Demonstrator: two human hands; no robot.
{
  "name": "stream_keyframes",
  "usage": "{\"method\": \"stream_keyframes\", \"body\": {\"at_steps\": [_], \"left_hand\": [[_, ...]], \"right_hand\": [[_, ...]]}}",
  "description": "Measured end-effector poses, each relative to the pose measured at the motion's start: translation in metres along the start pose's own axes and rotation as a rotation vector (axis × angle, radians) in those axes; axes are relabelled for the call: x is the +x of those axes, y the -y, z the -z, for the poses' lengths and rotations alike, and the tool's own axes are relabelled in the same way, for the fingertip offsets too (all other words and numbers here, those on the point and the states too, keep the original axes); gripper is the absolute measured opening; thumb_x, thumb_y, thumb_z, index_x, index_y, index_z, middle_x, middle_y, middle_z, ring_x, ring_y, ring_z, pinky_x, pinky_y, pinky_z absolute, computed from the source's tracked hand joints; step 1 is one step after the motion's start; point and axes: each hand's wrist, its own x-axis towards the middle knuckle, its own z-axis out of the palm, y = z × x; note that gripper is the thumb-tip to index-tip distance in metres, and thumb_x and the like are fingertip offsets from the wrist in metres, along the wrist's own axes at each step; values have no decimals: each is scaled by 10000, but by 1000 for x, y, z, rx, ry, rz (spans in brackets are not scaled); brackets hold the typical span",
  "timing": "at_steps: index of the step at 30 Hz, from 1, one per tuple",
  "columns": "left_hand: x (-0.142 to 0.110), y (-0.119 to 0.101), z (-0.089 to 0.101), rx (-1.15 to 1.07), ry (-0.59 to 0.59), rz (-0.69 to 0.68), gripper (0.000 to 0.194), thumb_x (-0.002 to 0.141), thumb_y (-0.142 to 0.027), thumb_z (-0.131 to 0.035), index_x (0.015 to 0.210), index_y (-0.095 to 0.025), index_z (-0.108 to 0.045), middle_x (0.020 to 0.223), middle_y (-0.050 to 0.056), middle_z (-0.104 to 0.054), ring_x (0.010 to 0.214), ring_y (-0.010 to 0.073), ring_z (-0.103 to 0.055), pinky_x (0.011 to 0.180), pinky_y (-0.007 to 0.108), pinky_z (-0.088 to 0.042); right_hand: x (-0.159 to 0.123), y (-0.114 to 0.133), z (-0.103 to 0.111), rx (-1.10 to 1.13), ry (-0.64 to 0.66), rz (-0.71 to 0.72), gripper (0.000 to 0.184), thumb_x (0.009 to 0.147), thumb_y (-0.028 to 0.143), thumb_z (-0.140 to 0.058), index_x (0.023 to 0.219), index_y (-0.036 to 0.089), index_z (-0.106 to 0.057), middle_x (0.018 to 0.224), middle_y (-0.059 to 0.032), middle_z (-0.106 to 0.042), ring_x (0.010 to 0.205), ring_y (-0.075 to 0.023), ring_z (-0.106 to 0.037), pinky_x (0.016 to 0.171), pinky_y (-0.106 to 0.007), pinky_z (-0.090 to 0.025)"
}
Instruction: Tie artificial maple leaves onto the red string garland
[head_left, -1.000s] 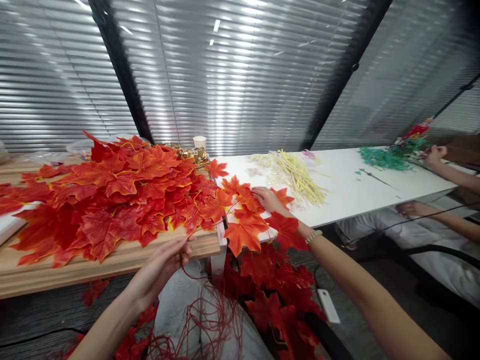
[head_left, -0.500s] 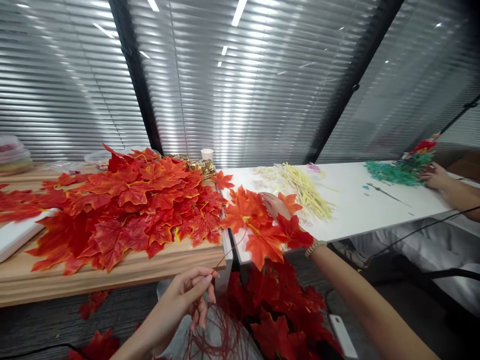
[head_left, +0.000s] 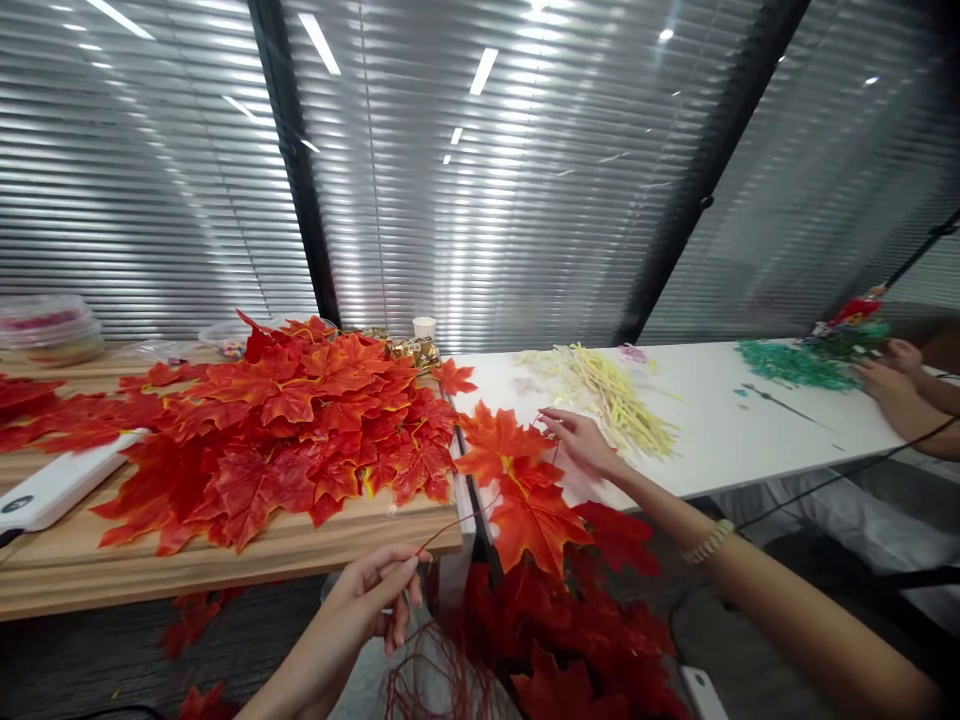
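My left hand [head_left: 379, 595], at the table's front edge, pinches a thin red string [head_left: 457, 520] between thumb and forefinger. The string runs taut up to a cluster of orange-red artificial maple leaves [head_left: 517, 470] across the seam of the two tables. Loose loops of the same string [head_left: 439, 670] hang in my lap below. Beyond the cluster, my right hand [head_left: 581, 440] has thumb and fingertips together, with what looks like a thin red piece of string at their tips. Several more maple leaves [head_left: 577, 640] hang below the table edge.
On the wooden table [head_left: 300, 555] lies a big pile of maple leaves [head_left: 285, 430], beside a white device [head_left: 67, 485]. Yellow strips [head_left: 619, 405] lie on the white table [head_left: 742, 440]. At far right, another person's hands [head_left: 889, 375] are by green tinsel [head_left: 795, 362]. A paper cup [head_left: 424, 328] stands behind.
My right hand has come out from among the leaves to their right side, its fingertips now together. One leaf on the right has dropped lower. My left hand keeps its pinch on the string.
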Motion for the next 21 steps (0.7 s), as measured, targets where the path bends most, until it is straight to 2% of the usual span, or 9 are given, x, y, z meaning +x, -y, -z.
{"method": "stream_keyframes", "body": {"at_steps": [3,7,12,14,18,19,20,21], "left_hand": [[5,-1,-3,22,32,-38,383,753,-511,-690,873,-152,-636,669,-25,-570,437,56,-434,428,191,-310],[15,-3,-5,80,53,-100,404,755,-540,-670,822,-143,-632,671,-16,-576,470,68,-437,470,206,-311],[27,1,-1,194,62,-168,477,732,-581,-665,880,-127,-666,667,-5,-592,501,93,-448,528,232,-338],[32,4,2,220,77,-182,506,717,-601,-666,879,-122,-676,657,0,-595,516,104,-460,544,239,-347],[37,10,2,238,77,-169,573,673,-651,-670,892,-121,-681,627,2,-599,513,117,-473,552,250,-356],[37,10,2,237,82,-170,580,671,-655,-668,896,-121,-681,626,3,-599,513,119,-476,551,251,-357],[37,9,1,236,91,-175,575,676,-651,-667,897,-121,-682,628,4,-600,517,121,-480,551,251,-358],[36,8,-1,232,100,-183,560,689,-640,-665,900,-122,-682,633,5,-601,524,121,-483,556,250,-360]], "right_hand": [[-2,27,23,106,-11,-99,285,951,305,-536,1174,134,-582,1054,-82,-671,808,-156,-674,736,-336,-565],[2,64,57,178,-44,-176,289,903,201,-505,1169,163,-614,1079,-90,-696,806,-150,-696,645,-224,-558],[3,103,95,109,-80,-218,364,811,105,-473,1103,172,-680,997,-82,-718,722,-139,-680,478,-165,-482],[3,119,109,53,-58,-218,355,817,131,-485,1102,171,-693,977,-82,-725,732,-151,-680,497,-176,-490],[5,154,138,-113,61,-167,282,820,208,-566,1040,192,-742,935,-48,-742,754,-159,-672,545,-184,-490],[8,162,145,-207,106,-118,259,806,215,-598,1009,188,-757,907,-43,-747,713,-152,-664,545,-187,-485],[11,170,152,-396,150,6,244,815,246,-604,991,196,-766,882,-33,-751,671,-136,-656,554,-189,-486],[15,176,158,-478,139,73,214,788,266,-650,938,187,-780,864,-36,-754,643,-128,-648,568,-193,-486]]}}
